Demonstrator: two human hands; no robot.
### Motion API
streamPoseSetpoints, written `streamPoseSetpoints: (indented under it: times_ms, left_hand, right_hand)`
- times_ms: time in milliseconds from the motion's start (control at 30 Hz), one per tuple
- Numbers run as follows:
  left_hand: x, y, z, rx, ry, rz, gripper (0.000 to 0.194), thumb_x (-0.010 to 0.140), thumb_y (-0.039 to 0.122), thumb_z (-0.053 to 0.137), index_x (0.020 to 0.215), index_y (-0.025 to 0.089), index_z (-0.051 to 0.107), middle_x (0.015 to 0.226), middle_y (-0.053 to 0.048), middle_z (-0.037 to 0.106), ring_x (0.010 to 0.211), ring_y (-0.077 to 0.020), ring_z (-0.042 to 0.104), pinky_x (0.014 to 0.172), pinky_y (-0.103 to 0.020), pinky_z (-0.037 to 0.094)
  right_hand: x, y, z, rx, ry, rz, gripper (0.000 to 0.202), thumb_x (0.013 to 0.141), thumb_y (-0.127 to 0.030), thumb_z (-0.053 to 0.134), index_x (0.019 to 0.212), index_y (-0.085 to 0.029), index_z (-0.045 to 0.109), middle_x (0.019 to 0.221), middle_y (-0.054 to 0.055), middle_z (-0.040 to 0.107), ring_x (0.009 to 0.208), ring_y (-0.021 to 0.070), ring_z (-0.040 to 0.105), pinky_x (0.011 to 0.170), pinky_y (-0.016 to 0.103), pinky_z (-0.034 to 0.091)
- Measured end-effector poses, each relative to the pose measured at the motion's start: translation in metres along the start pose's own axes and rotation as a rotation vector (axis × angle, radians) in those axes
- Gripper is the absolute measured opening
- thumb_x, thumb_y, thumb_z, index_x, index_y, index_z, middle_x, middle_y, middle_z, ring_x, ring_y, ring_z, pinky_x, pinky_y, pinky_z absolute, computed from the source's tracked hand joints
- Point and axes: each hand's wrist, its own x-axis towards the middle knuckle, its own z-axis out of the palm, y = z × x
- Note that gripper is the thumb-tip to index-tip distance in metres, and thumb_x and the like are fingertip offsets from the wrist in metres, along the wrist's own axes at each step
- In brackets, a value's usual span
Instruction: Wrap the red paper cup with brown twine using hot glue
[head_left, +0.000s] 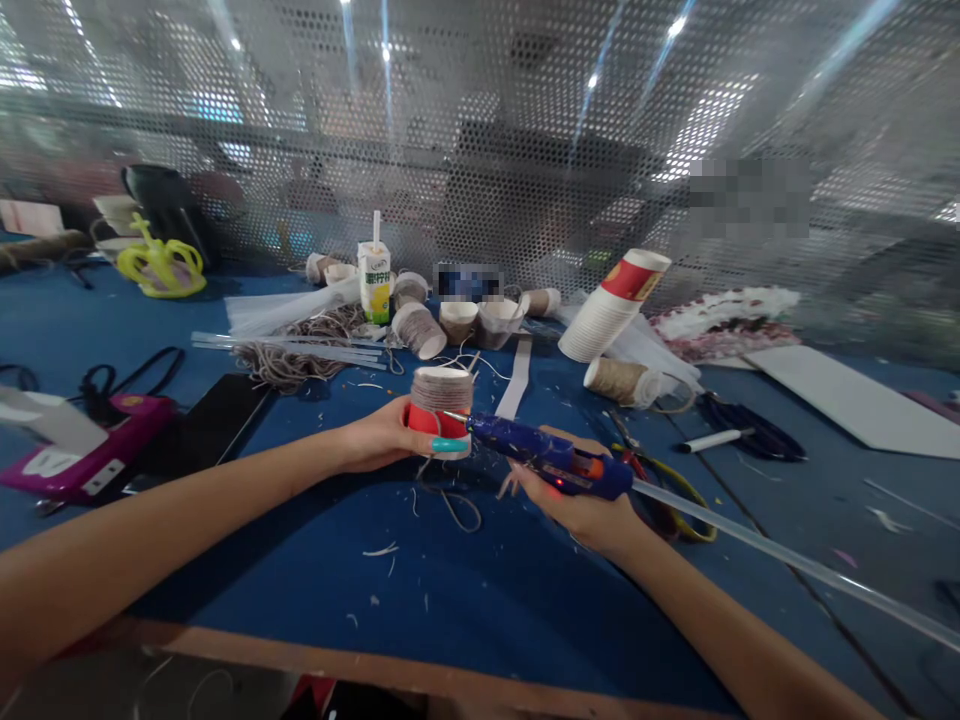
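My left hand grips a red and white paper cup; its upper part is wound with grey-brown cord. A long turquoise thumbnail lies across the cup's lower front. In my right hand is a blue hot glue gun, its small red light lit and a long clear glue stick running out of its back. The gun's metal nozzle points left and is at the cup's red side; whether it touches cannot be made out. A loose loop of cord hangs below the cup.
Several cord-wrapped cups, one of them tipped over, stand behind my hands near a drink carton. A leaning cup stack is right of them, scissors beside my right hand. A cord heap and a purple power strip lie left.
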Motion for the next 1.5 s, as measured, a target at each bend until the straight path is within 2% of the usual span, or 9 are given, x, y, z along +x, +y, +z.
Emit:
streamPoseSetpoints:
  times_ms: [233, 700, 1000, 1233, 1500]
  left_hand:
    - [-0.0009, 0.0021, 0.0021, 0.043, 0.009, -0.004, 0.054, 0.058, 0.019, 0.085, 0.107, 0.014, 0.064, 0.097, -0.008, 0.07, 0.089, -0.0186, 0.066, 0.088, -0.035, 0.048]
    - [-0.0008, -0.0003, -0.0001, 0.005, -0.034, 0.0, 0.057, 0.057, 0.016, 0.085, 0.11, 0.013, 0.064, 0.1, -0.01, 0.071, 0.091, -0.0197, 0.068, 0.092, -0.036, 0.047]
    - [-0.0016, 0.0002, 0.0, -0.006, -0.05, -0.018, 0.052, 0.062, 0.011, 0.08, 0.111, 0.012, 0.063, 0.099, -0.01, 0.072, 0.091, -0.0189, 0.068, 0.093, -0.035, 0.046]
    - [-0.0026, 0.0024, 0.0001, -0.019, -0.039, -0.025, 0.053, 0.061, 0.011, 0.08, 0.112, 0.012, 0.063, 0.1, -0.01, 0.072, 0.092, -0.0195, 0.068, 0.092, -0.034, 0.046]
    - [-0.0035, 0.0043, 0.0029, -0.05, -0.03, -0.032, 0.052, 0.059, 0.014, 0.083, 0.108, 0.013, 0.066, 0.098, -0.009, 0.073, 0.091, -0.0183, 0.068, 0.091, -0.032, 0.047]
  right_hand:
    - [-0.0037, 0.0112, 0.0002, -0.077, -0.022, -0.009, 0.013, 0.075, -0.022, 0.06, 0.062, -0.021, 0.059, 0.058, 0.001, 0.067, 0.052, 0.0166, 0.065, 0.051, 0.026, 0.051]
    - [-0.0044, 0.0065, 0.0022, -0.079, -0.033, 0.026, 0.013, 0.074, -0.023, 0.057, 0.062, -0.021, 0.052, 0.053, -0.002, 0.059, 0.046, 0.0128, 0.056, 0.044, 0.023, 0.044]
    - [-0.0052, 0.0064, 0.0006, -0.091, -0.032, 0.017, 0.017, 0.075, -0.021, 0.056, 0.059, -0.021, 0.051, 0.053, -0.001, 0.06, 0.047, 0.0138, 0.057, 0.046, 0.025, 0.045]
    - [-0.0058, 0.0054, 0.0, -0.095, -0.012, 0.012, 0.019, 0.074, -0.022, 0.054, 0.056, -0.022, 0.048, 0.051, -0.002, 0.057, 0.044, 0.0123, 0.054, 0.043, 0.024, 0.042]
    - [-0.0055, 0.002, -0.0011, -0.081, 0.003, 0.035, 0.019, 0.074, -0.023, 0.054, 0.056, -0.022, 0.047, 0.051, -0.001, 0.056, 0.044, 0.0142, 0.055, 0.044, 0.026, 0.043]
